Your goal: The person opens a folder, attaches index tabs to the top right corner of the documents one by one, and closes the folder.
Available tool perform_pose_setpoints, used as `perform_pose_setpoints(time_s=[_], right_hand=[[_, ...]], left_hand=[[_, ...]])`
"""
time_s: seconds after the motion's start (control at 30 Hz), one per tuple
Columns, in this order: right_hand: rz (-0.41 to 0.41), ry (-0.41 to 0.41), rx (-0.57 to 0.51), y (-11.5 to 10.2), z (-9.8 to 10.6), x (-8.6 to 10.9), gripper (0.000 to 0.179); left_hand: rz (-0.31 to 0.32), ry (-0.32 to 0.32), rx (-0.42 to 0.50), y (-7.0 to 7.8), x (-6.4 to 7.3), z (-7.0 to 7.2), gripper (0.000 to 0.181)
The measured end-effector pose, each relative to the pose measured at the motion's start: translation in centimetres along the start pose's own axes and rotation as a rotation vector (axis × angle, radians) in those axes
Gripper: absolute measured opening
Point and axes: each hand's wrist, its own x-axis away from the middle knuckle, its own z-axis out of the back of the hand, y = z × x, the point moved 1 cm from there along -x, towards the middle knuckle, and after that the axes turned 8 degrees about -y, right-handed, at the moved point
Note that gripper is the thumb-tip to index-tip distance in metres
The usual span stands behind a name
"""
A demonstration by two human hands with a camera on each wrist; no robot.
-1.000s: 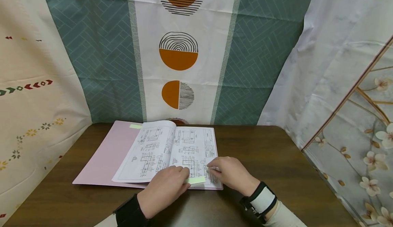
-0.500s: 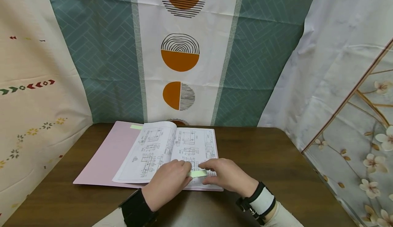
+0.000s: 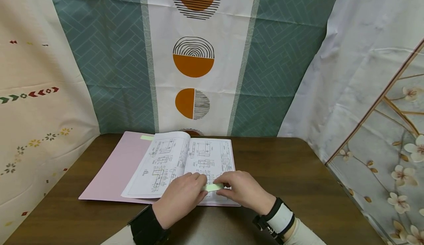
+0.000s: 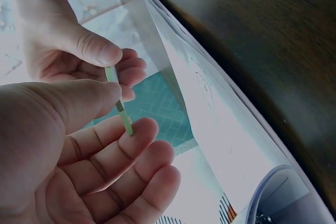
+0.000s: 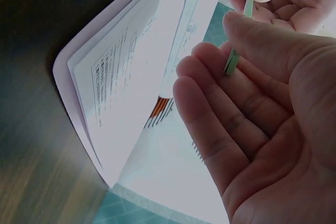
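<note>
A pale green sticky note strip (image 3: 213, 187) spans the gap between both hands, above the lower right-hand page of an open booklet (image 3: 159, 175). My left hand (image 3: 183, 193) pinches its left end between thumb and fingers. At the other end my right hand (image 3: 246, 190) pinches it the same way. In the left wrist view the strip (image 4: 126, 121) appears edge-on, its end by the fingertips. The right wrist view shows the strip's other end (image 5: 231, 62) past the thumb, layered at the edge. The booklet pages carry technical line drawings.
A pink folder cover (image 3: 114, 171) lies spread under the booklet's left page, with another green sticky note (image 3: 147, 137) near its top edge. All of it rests on a dark wooden table (image 3: 275, 164). Patterned cloths (image 3: 281, 53) hang behind and at both sides.
The green strip has lifted off the lower page with the left hand. My right hand has moved left from the page's right side and now pinches the strip's free end.
</note>
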Motion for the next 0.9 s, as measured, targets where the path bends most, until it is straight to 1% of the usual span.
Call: perform_pose_setpoints(time_s=[0.23, 0.5, 0.67, 0.9], right_hand=[[-0.003, 0.012, 0.004, -0.05, 0.21, 0.0, 0.019], [0.008, -0.004, -0.022, -0.07, 0.43, -0.03, 0.019], [0.021, -0.007, -0.05, -0.08, 0.53, 0.03, 0.019], [0.015, -0.009, -0.039, 0.01, 0.54, 0.07, 0.017]], left_hand=[[0.009, -0.015, 0.027, -0.41, -0.07, -0.34, 0.028], [-0.003, 0.026, 0.064, -0.47, 0.07, -0.09, 0.025], [-0.005, 0.029, 0.063, -0.43, 0.11, -0.04, 0.024], [-0.004, 0.029, 0.077, -0.59, 0.1, -0.14, 0.024]])
